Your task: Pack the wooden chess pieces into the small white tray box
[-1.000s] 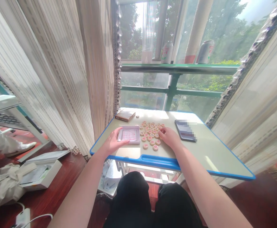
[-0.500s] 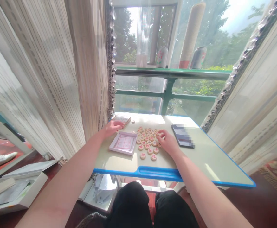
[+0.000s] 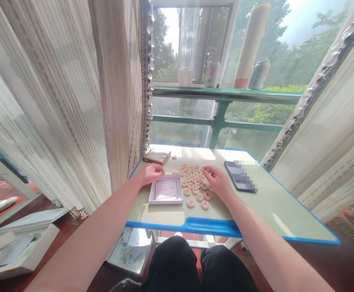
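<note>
On the desk lies a shallow white box [image 3: 165,201] with a red-lined sheet in its bottom. My left hand [image 3: 152,174] is at its far left corner, fingers curled over the rim; the thumb is hard to see. To the right of the box lie several round Chinese chess pieces [image 3: 195,190] in a loose flat cluster, with red or dark characters. My right hand [image 3: 216,178] rests at the cluster's right edge, fingers bent and apart from the thumb, with no piece visible in it. It partly covers the pieces there.
A brown flat box [image 3: 156,156] lies at the desk's far left, one lone piece [image 3: 174,157] beside it. A phone [image 3: 239,177] lies right of my right hand. Cans [image 3: 259,75] and stacked paper cups [image 3: 251,46] stand on the ledge. Curtains [image 3: 119,101] hang at both sides.
My left hand has come back from the brown box to the white box's far corner. The white box has turned to sit squarer. My right hand stays by the pieces; the view has shifted slightly.
</note>
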